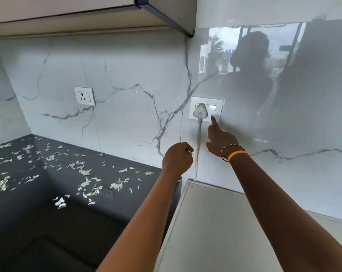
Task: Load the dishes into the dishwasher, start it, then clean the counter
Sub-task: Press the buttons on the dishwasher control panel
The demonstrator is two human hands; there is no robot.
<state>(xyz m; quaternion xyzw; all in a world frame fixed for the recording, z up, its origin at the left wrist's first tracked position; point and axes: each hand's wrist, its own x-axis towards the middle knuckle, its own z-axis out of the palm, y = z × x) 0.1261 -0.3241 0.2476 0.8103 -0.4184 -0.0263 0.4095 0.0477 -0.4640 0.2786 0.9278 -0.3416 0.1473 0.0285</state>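
Right hand [220, 141]: index fingertip on wall switch [212, 110], other fingers curled, grip held nothing. Left hand [177, 160]: grip loosely curled, empty. Dishwasher [215, 222] top at lower right, plug [200, 112] seated; starting apparently underway. Tabletop [48, 183] remained strewn with scraps [87, 171]; room open leftward.
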